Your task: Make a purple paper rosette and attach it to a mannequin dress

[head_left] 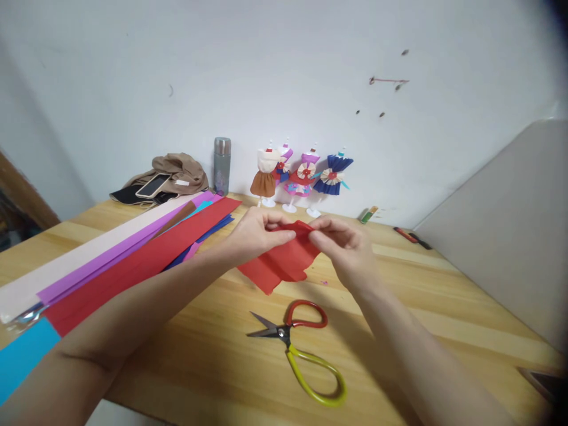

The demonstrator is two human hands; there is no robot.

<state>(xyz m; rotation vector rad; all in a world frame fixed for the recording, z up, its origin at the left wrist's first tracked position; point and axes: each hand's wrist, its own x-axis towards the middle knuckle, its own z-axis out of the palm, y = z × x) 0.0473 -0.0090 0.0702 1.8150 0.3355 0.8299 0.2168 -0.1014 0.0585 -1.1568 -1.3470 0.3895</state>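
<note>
Between my two hands hangs a piece of red crepe paper (284, 260), held up by its top edge above the table. My left hand (257, 234) pinches the paper's upper left part with thumb and fingers. At the upper right corner, my right hand (344, 242) grips the same edge between thumb and fingertips. The paper's lower edge is uneven and hangs loose. Just below it, a pair of scissors (284, 334) with one red and one yellow-green handle lies on the table, blades partly spread and pointing left.
Long crepe paper strips (146, 254) in several colours lie at left. A brown cloth (181, 171), a phone (153, 185) and a grey flask (222, 165) stand or lie behind them. Several small dress forms (306, 171) in paper outfits line the wall. A red-and-black tool (412, 238) lies back right.
</note>
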